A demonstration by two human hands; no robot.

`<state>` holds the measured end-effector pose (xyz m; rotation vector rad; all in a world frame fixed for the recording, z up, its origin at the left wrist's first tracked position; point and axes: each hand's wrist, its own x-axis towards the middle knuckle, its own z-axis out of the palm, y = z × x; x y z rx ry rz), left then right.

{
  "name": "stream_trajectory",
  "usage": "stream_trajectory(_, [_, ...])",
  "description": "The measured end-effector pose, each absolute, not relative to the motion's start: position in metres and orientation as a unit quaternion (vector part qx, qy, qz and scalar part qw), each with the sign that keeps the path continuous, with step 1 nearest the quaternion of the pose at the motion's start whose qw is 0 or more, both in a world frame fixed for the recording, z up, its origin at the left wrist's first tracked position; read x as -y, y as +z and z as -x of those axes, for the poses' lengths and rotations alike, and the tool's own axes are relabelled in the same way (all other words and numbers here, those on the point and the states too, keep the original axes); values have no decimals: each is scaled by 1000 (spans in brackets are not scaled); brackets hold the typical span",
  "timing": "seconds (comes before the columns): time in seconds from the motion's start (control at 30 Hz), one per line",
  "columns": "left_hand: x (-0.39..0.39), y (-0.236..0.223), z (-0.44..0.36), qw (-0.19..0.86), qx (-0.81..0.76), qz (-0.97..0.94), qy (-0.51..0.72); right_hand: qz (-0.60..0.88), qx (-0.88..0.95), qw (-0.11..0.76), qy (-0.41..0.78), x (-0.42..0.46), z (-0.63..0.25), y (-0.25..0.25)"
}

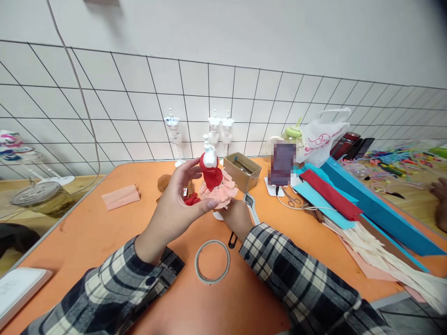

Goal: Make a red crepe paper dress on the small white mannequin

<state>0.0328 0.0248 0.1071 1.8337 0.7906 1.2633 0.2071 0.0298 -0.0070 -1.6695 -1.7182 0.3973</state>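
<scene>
A small white dress-form mannequin stands before me in a red bodice and a ruffled pink paper skirt. My left hand curves around its left side, fingers and thumb spread apart. The fingertips come near the bodice and the thumb lies along the skirt's front edge. Under the skirt, my right hand grips the mannequin low down; its fingers are mostly hidden. Some crumpled red paper shows beyond my left palm, with brown crepe paper behind that hand.
A tape roll lies in front. Behind stand other mannequins and a cardboard box. Folded pink paper is left; scissors, a blurred phone and coloured paper strips are right. Another person's hand shows far right.
</scene>
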Motion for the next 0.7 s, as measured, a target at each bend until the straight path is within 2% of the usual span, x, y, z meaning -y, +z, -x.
stream_trajectory(0.2, [-19, 89, -50, 366, -340, -660, 561, 643, 698, 305, 86, -31, -209, -8])
stream_trajectory(0.37, [-17, 74, -60, 327, -353, -629, 610, 637, 708, 294, 77, -32, -208, -7])
stream_trajectory(0.7, [-18, 66, -61, 260, -330, -725, 546, 636, 698, 313, 105, -38, -211, -15])
